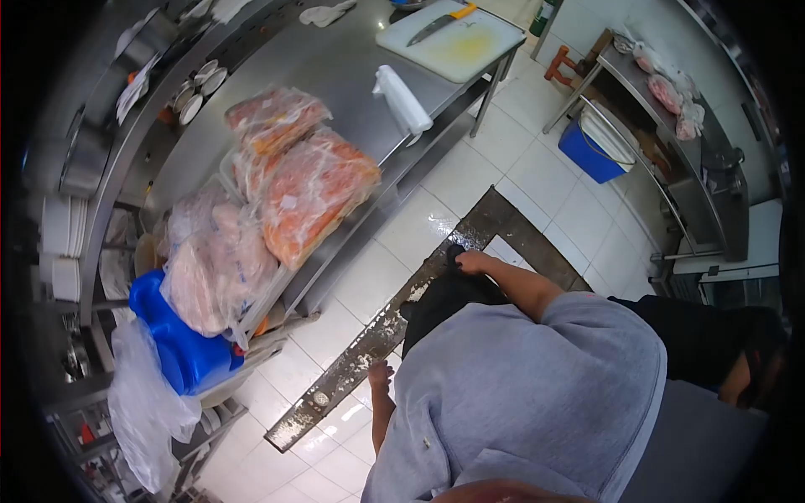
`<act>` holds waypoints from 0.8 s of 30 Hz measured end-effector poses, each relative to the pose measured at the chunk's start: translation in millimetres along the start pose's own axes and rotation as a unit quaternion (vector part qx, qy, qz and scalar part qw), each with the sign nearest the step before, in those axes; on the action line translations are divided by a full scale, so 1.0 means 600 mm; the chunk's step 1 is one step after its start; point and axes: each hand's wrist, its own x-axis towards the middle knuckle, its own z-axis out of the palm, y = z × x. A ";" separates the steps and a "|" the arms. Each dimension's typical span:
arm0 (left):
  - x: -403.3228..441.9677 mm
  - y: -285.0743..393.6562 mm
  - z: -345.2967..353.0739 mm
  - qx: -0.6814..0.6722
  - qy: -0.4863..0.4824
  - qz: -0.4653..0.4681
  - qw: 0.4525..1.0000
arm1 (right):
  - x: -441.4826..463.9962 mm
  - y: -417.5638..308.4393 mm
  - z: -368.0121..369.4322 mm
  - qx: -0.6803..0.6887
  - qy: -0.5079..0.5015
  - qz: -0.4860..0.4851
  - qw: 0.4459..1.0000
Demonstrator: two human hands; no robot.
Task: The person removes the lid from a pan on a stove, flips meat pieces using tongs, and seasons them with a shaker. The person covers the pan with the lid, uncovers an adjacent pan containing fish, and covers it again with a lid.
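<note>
Hanging low over the floor, my left hand (381, 375) holds nothing that I can see; its fingers are loosely bent and apart. My right hand (471, 262) hangs beside a black shape (455, 253) that looks like the tip of a shoe; its fingers are partly hidden against the black. Neither hand touches the steel table (327, 50). On that table lie large plastic-wrapped packs of orange-red food (314, 193) and a bag of pale pink meat (214, 272). A white plastic roll (402, 101) lies near the table's edge.
A cutting board (470, 50) with a yellow-handled knife (440, 25) is at the table's far end. A wet, dirty drain channel (369, 344) crosses the tiles. A blue cooler (587, 151) stands by a side table; a blue jug (172, 335) is left. Someone in dark clothing (696, 335) is at right.
</note>
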 end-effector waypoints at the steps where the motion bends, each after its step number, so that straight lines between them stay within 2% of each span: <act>1: -0.014 0.025 0.001 0.014 0.003 0.017 1.000 | -0.003 0.016 0.002 0.005 -0.004 0.000 1.000; 6: 0.008 0.128 0.011 0.080 0.021 0.108 0.991 | -0.034 0.113 0.028 0.038 0.008 0.002 0.999; 8: 0.030 0.155 0.044 0.069 -0.004 0.108 0.992 | -0.054 0.160 0.027 0.080 0.033 0.014 0.996; 9: 0.021 0.177 0.069 0.176 -0.005 0.148 0.973 | -0.071 0.184 0.023 0.145 0.034 0.062 0.987; 10: 0.009 0.189 0.102 0.277 -0.008 0.184 0.943 | -0.087 0.215 0.016 0.149 0.032 0.064 0.986; 11: 0.064 0.161 0.115 0.269 -0.036 0.247 0.930 | -0.107 0.248 0.012 0.181 0.053 0.090 0.978; 12: 0.066 0.176 0.156 0.266 -0.038 0.218 0.938 | -0.123 0.283 0.009 0.209 0.071 0.112 0.969; 13: -0.015 0.251 0.231 0.208 -0.027 0.123 0.970 | -0.139 0.323 0.005 0.218 0.095 0.130 0.963; 15: 0.072 0.242 0.288 0.357 -0.113 0.344 0.861 | -0.175 0.403 0.001 0.228 0.130 0.172 0.949; 17: 0.076 0.290 0.392 0.413 0.009 0.270 0.870 | -0.191 0.474 0.015 0.238 0.148 0.200 0.939; 18: 0.075 0.320 0.428 0.423 -0.002 0.273 0.864 | -0.206 0.506 0.012 0.247 0.137 0.224 0.933; 20: 0.049 0.383 0.505 0.377 0.017 0.223 0.899 | -0.232 0.552 -0.008 0.234 0.127 0.261 0.928; 22: 0.015 0.445 0.559 0.376 -0.006 0.248 0.893 | -0.220 0.599 -0.016 0.225 0.144 0.207 0.941; 23: 0.013 0.464 0.576 0.379 -0.035 0.257 0.888 | -0.223 0.603 -0.039 0.259 0.196 0.188 0.927; 24: 0.013 0.486 0.596 0.389 -0.069 0.266 0.879 | -0.199 0.621 -0.053 0.227 0.183 0.166 0.942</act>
